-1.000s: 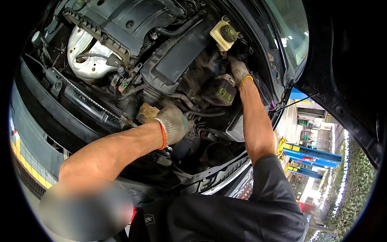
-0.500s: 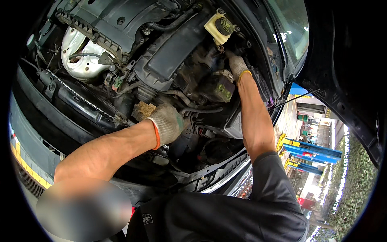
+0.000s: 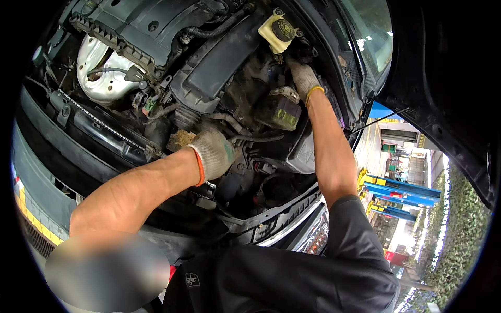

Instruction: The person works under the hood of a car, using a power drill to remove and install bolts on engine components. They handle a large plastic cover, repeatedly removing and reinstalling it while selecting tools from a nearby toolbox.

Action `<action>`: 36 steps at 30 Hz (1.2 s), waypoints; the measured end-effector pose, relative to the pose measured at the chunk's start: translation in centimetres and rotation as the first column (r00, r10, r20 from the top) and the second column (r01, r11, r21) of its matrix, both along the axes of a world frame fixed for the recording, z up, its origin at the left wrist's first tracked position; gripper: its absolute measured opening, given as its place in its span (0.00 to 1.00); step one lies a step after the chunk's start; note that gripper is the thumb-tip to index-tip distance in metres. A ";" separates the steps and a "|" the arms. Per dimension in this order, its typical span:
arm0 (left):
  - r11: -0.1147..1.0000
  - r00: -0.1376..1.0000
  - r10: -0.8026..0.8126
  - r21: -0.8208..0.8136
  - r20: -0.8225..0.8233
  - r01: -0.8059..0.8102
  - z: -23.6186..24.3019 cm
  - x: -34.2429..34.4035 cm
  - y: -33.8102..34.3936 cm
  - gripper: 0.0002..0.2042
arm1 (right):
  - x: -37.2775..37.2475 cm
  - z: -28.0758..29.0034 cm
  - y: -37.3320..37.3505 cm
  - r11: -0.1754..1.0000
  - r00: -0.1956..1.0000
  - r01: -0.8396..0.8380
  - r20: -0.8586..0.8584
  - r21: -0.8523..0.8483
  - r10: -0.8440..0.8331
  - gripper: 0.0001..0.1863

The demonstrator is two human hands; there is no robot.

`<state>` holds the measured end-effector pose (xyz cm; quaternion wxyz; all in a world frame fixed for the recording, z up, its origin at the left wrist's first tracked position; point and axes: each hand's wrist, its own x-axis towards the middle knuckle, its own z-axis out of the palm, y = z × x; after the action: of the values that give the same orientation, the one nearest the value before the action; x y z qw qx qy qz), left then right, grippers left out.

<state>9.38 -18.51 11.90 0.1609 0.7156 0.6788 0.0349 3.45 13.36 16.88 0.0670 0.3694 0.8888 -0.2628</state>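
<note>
My left hand (image 3: 214, 152), in a knitted work glove with an orange cuff, is down in the engine bay beside a ribbed intake duct (image 3: 185, 119). A thin black hose (image 3: 261, 138) runs just right of it. Its fingers point down out of sight, so any hold is hidden. A tan, rough-looking patch (image 3: 181, 139) shows at its left edge. My right hand (image 3: 305, 80), gloved with a yellow cuff, reaches far in below the cream fluid reservoir (image 3: 271, 39) with its dark cap. Those fingertips are hidden too. Near its wrist sits a dirty box-shaped part (image 3: 281, 109).
A black air filter housing (image 3: 209, 73) and an engine cover (image 3: 156, 26) fill the back left. At left lies a silver heat shield (image 3: 102, 78). A prop rod (image 3: 378, 120) stands under the raised hood (image 3: 443, 104) at right. Blue lift arms (image 3: 402, 190) are beyond.
The engine bay has shifted slightly left in view. My left hand has turned slightly and moved a little up and left. My right hand has stayed by the reservoir, slightly lower.
</note>
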 end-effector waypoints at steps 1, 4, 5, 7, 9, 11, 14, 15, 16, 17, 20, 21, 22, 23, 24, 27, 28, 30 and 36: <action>1.000 0.999 0.020 -0.021 0.033 -0.020 0.1 -0.1 0.2 0.22 | -0.2 -0.2 -0.1 0.994 0.995 0.098 0.031 -0.051 -0.097 0.30; 0.994 0.976 0.110 -0.048 0.188 -0.103 0.5 -0.6 0.6 0.19 | 0.4 0.7 -0.1 0.998 0.997 0.016 0.081 -0.063 -0.011 0.31; 0.988 0.947 0.153 -0.034 0.283 -0.149 0.5 -1.2 0.6 0.19 | 0.7 0.7 -0.3 0.998 0.994 -0.047 0.096 -0.040 0.051 0.31; 0.950 0.861 0.278 0.011 0.427 -0.312 0.5 -1.9 0.8 0.19 | 0.9 1.7 -2.8 0.986 0.985 0.139 0.117 -0.097 -0.127 0.31; 0.853 0.730 0.413 0.050 0.544 -0.520 -0.4 -2.1 1.7 0.20 | 1.9 0.1 -2.0 0.965 0.949 -0.233 0.246 0.118 0.199 0.25; 0.746 0.550 0.472 0.019 0.689 -0.665 0.5 -2.7 2.8 0.22 | 2.8 -1.2 -1.9 0.803 0.823 -0.534 0.379 0.265 0.422 0.19; 0.636 0.283 0.487 -0.114 0.827 -0.763 2.6 -2.7 5.7 0.25 | 3.4 -2.5 -2.2 0.684 0.721 -0.653 0.543 0.325 0.430 0.17; 0.637 0.243 0.509 -0.172 0.826 -0.751 2.5 -3.5 7.7 0.26 | 3.6 -4.1 -1.7 0.795 0.828 -0.521 0.412 0.310 0.381 0.18; 0.645 0.207 0.524 -0.227 0.826 -0.729 2.7 -4.2 9.9 0.27 | 4.1 -7.7 0.3 0.885 0.912 -0.371 0.289 0.282 0.291 0.20; 0.647 0.177 0.540 -0.271 0.823 -0.713 2.7 -5.2 10.8 0.27 | 3.8 -7.2 -1.0 0.915 0.929 -0.329 0.256 0.232 0.268 0.21; 0.671 -0.080 0.448 -0.394 0.891 -0.628 0.9 -7.3 12.0 0.27 | 4.0 -4.5 -4.5 0.994 0.990 -0.094 0.115 0.061 0.086 0.24; 0.610 -0.606 0.241 -0.604 0.758 -0.513 0.5 -6.7 13.0 0.28 | 4.1 -4.2 -5.0 0.999 0.998 0.038 0.042 -0.032 -0.037 0.23; 0.633 -0.623 0.190 -0.580 0.759 -0.513 -0.2 -6.6 13.5 0.29 | 4.4 -4.4 -4.5 0.998 0.997 -0.058 0.052 -0.013 0.059 0.23; 0.654 -0.639 0.138 -0.554 0.756 -0.515 -0.9 -6.7 13.9 0.30 | 4.8 -4.6 -3.9 0.988 0.986 -0.154 0.063 0.008 0.154 0.23; 0.638 -0.521 0.206 -0.517 0.829 -0.571 -1.4 -6.7 14.4 0.32 | 5.0 -5.1 -3.5 0.979 0.978 -0.204 0.057 0.026 0.202 0.23; 0.551 -0.227 0.516 -0.523 0.826 -0.651 -2.8 -7.4 16.1 0.40 | 6.1 -6.6 -2.9 0.965 0.970 -0.244 0.005 0.095 0.245 0.23; 0.526 -0.162 0.558 -0.498 0.814 -0.689 -3.8 -8.1 15.3 0.41 | 6.3 -1.5 -6.2 0.976 0.982 -0.188 -0.015 0.109 0.190 0.21; 0.530 -0.062 0.644 -0.503 0.762 -0.682 -4.4 -7.8 16.1 0.42 | 9.1 1.8 -6.9 0.913 0.951 -0.220 -0.135 0.344 0.280 0.18; 0.676 0.232 0.558 -0.274 0.797 -0.684 -2.6 -7.5 16.2 0.32 | 12.3 3.1 -2.1 0.408 0.902 -0.225 0.031 0.885 0.430 0.31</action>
<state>1.89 -2.32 9.31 0.3876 0.2843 0.7360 0.4767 15.79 11.25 19.94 -0.1697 0.1403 0.9530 0.2079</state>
